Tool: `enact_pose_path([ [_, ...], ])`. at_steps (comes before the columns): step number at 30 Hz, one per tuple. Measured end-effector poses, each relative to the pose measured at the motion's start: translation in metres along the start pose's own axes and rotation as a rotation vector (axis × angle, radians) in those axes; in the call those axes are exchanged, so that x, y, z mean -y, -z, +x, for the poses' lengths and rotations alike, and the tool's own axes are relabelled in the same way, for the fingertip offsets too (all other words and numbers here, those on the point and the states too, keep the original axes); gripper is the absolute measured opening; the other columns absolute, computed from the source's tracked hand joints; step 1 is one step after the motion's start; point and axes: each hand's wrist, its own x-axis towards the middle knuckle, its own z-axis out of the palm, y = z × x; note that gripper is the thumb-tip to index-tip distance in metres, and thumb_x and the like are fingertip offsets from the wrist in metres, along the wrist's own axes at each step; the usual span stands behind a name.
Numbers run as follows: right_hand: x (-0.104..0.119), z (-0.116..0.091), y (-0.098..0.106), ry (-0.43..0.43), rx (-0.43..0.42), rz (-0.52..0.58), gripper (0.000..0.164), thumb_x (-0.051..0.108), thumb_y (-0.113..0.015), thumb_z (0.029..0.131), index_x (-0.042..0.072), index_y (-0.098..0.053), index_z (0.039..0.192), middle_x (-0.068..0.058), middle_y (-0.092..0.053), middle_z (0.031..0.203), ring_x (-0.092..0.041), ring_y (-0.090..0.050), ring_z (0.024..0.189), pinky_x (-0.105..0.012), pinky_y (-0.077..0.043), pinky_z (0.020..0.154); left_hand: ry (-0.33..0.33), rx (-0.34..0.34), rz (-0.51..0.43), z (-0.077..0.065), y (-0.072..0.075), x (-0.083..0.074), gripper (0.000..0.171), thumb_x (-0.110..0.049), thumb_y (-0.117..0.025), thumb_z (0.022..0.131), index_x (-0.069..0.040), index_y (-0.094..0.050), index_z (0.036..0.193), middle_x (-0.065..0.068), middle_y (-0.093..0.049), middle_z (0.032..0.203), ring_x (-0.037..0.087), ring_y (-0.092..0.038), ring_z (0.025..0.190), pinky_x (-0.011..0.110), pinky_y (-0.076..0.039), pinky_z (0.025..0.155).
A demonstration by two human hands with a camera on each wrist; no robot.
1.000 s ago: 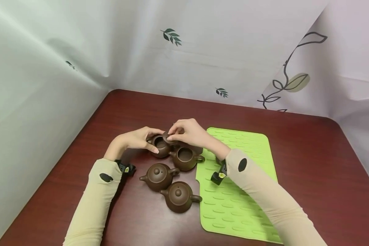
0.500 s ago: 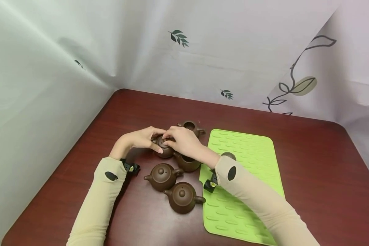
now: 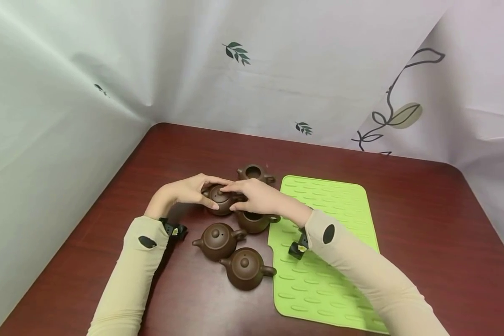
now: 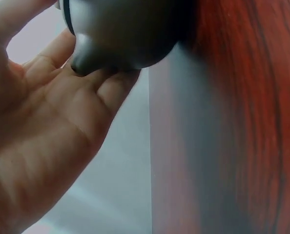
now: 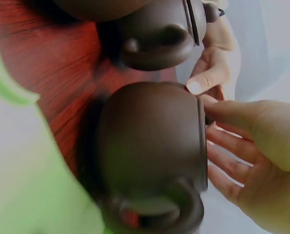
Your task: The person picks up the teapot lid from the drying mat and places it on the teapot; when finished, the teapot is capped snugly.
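1. Now the lid [image 3: 216, 195] is sitting on the held teapot [image 3: 220, 208]; the right hand [image 3: 262, 198] is no longer pinching it aslant over the mouth, as it did a second ago, so this pot is apparently joining the covered ones
2. That right hand is keeping its thumb and index finger apart, the index tip lying at the knob; whether it is touching, I cannot tell
3. The left hand [image 3: 186, 190] is gripping the held teapot, thumb and fingers clamped round its body
4. This teapot is standing nearer the left edge of the worktop [image 3: 428, 224] than the right, left of the green mat [image 3: 306, 289]
5. Toward the front edge, a covered teapot [image 3: 216, 241] and another covered teapot [image 3: 244, 270] are waiting; an uncovered teapot [image 3: 253, 226] and a farther uncovered teapot [image 3: 253, 179] are showing open mouths
6. No brand, label or readable writing is showing
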Motion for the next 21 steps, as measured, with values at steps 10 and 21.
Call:
enact_pose_path([
  [10,0.001,-0.051,-0.004,0.036,-0.119,-0.002,0.042,0.023,-0.063,0.09,0.01,-0.056,0.13,-0.006,-0.054,0.132,-0.02,-0.047,0.125,-0.036,-0.038,0.103,-0.152,-0.042,0.158,-0.002,-0.003,-0.016,0.07,-0.027,-0.076,0.079,-0.008,-0.045,0.138,0.008,-0.04,0.144,0.023,-0.037,0.132,0.046,-0.032,0.106],
  [21,-0.003,-0.145,-0.001,-0.031,-0.286,0.035,0.042,0.022,-0.065,0.088,0.015,-0.057,0.129,0.001,-0.055,0.131,-0.016,-0.049,0.121,-0.037,-0.042,0.099,-0.226,-0.018,0.238,0.013,-0.037,-0.059,0.054,-0.037,-0.068,0.085,-0.018,-0.053,0.133,-0.005,-0.053,0.133,0.011,-0.047,0.123,0.039,-0.04,0.1],
])
